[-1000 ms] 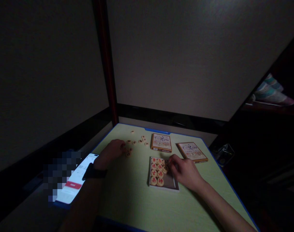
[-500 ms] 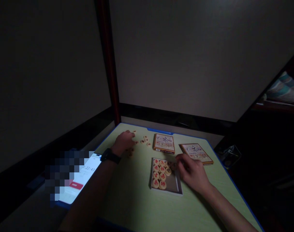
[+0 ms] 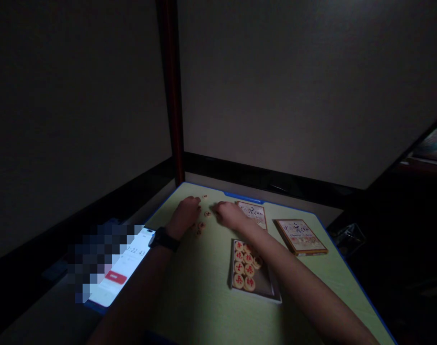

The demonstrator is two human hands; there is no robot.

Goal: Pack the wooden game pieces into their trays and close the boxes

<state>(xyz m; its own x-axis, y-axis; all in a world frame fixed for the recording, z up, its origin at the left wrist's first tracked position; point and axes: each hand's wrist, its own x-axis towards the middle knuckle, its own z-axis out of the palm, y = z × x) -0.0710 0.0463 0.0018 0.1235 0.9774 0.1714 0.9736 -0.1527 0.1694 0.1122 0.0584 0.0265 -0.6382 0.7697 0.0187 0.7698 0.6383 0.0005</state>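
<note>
Round wooden chess pieces (image 3: 201,225) with characters on them lie loose on the pale green table (image 3: 200,282). My left hand (image 3: 188,211), a dark watch on its wrist, is curled beside them at the far left; its fingertips are hidden. Just right of the loose pieces, my right hand (image 3: 228,213) has its fingers closed low at the tabletop, and what they hold is too hidden to name. An open shallow box (image 3: 263,287) holds several pieces with red characters in rows on its left side. My right forearm passes over its upper right part.
Behind my right forearm lies a printed box (image 3: 253,213), partly covered. Another printed box (image 3: 302,235) is at the right. A lit phone (image 3: 123,268) sits at the left table edge. Walls rise behind the table.
My right hand has moved from the open box across to the loose pieces at the far left. My left hand stays near them. The view has shifted slightly.
</note>
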